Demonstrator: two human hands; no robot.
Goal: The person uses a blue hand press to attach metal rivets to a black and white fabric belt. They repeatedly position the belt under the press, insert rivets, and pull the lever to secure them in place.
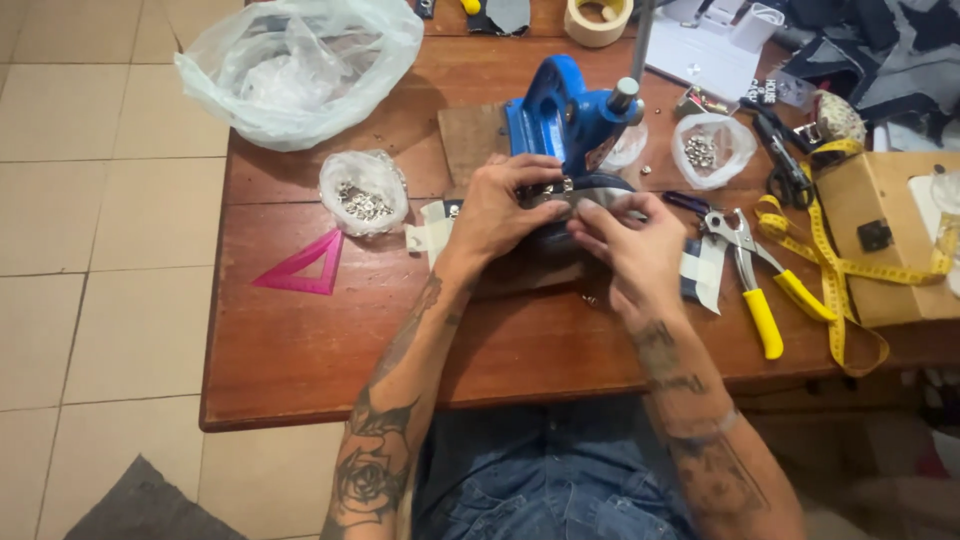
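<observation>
A blue hand press (566, 112) stands on the wooden table (300, 340) in front of me. My left hand (497, 212) and my right hand (632, 245) both grip a piece of dark grey fabric (598, 196) at the base of the press. A small metal snap sits on the fabric between my left fingertips. The fabric's lower part is hidden under my hands.
Two small plastic bags of metal snaps (362, 192) (706, 148) flank the press. A big clear bag (300, 65) lies at the back left, a pink triangle ruler (303, 266) at the left. Yellow-handled pliers (757, 282), black scissors (782, 162), a yellow tape measure (838, 272), a cardboard box (890, 235) and a tape roll (598, 20) are at the right and back.
</observation>
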